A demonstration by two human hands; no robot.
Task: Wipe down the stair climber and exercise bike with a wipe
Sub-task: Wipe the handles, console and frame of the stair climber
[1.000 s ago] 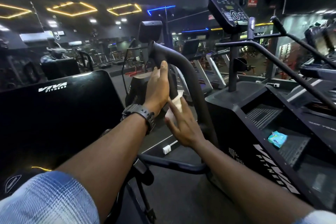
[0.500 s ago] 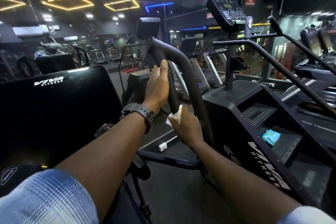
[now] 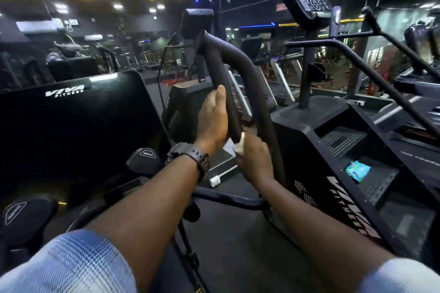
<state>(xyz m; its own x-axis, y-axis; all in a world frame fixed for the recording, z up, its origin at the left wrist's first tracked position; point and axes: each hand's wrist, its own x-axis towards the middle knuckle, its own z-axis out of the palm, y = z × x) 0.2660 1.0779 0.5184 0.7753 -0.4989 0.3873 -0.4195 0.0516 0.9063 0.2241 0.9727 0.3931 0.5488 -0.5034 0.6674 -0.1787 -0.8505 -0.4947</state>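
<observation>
The right hand [image 3: 256,162] is closed around a white wipe [image 3: 234,145], pressing it against the lower end of the padded black handlebar [image 3: 228,93] of the exercise bike [image 3: 185,112]; a crumpled corner of the wipe shows above the knuckles and a flat corner juts out toward the other hand. The left hand [image 3: 213,121] lies immediately beside that grip, palm against the same padded bar just above it, fingers extended upward along the bar and not visibly curled around it. A dark wristwatch [image 3: 190,156] sits on the left wrist, below and to the left of the grip. The bar rises from the grip and bends over into a second tube that descends just to its right. Beyond that tube stands the stair climber [image 3: 333,164], its black side panel bearing white lettering. A small turquoise packet [image 3: 357,170] rests on one of its steps, well apart from the grip, to the right and slightly lower. The climber's console [image 3: 303,0] is mounted high on a post, above and to the right of the grip. Pale checked sleeves cover both upper arms at the bottom edge of the view.
</observation>
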